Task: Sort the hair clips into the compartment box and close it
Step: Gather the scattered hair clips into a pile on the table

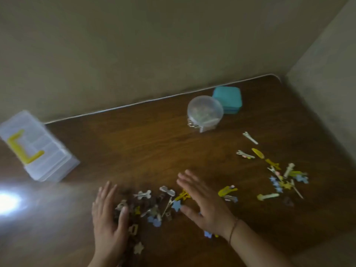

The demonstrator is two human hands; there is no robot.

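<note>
Head view, nearest first: left hand [108, 216], fingers straight and together, palm turned inward, resting against the left side of a pile of small hair clips [154, 205] in brown, beige, blue, yellow and white; it grips nothing. Right hand [204, 203], fingers likewise straight and slightly spread, palm facing the pile from its right side; it holds nothing, and a thin cord bracelet [233, 229] circles its wrist. One blue star-shaped clip [176, 205] lies just beside the right thumb.

Dark brown wood-grain desk [134, 151], carrying all items. Second, looser scatter of yellow, white and blue clips [281, 176], to the right of the hands and apart from the pile.

Clear plastic compartment box [38, 149] with a yellow L-shaped piece on its lid, at the desk's left edge, well apart from both groups of clips; lid appears shut, though blur hides the detail.

Round clear plastic lidded tub [205, 110], far side of the desk, contents indistinct. Teal rounded-square case [228, 99], touching or just behind the tub.

Plain beige wall [154, 45] behind the desk.
</note>
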